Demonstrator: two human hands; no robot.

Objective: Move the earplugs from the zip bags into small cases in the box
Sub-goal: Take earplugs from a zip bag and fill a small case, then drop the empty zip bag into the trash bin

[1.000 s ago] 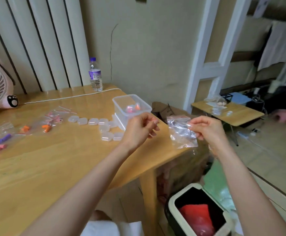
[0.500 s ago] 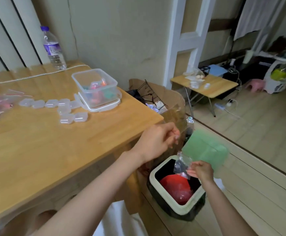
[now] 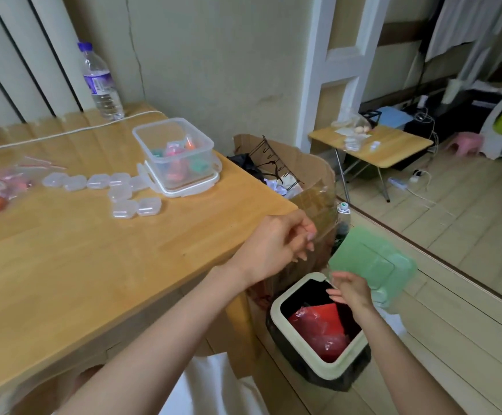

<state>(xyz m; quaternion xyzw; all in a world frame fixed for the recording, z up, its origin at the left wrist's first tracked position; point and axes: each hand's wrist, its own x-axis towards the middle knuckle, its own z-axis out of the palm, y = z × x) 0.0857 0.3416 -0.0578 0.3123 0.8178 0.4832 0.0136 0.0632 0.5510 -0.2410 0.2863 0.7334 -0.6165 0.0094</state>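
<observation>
Soft, flat daylight is filling the room, rather dim, and nothing is casting a hard shadow. The bench (image 3: 94, 265) is catching a pale sheen along its far left side. The bin (image 3: 282, 298) is going dark inside. The wide lens is tilting the door frame (image 3: 312, 70). My left hand (image 3: 276, 247) and right hand (image 3: 351, 290) are smearing slightly at the fingertips.

Home room: waste bin (image 3: 277, 307), folding table (image 3: 399, 145)

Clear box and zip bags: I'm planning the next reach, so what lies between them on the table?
Head view: a cluster of small clear cases lies on the table between zip bags and clear box.
</observation>
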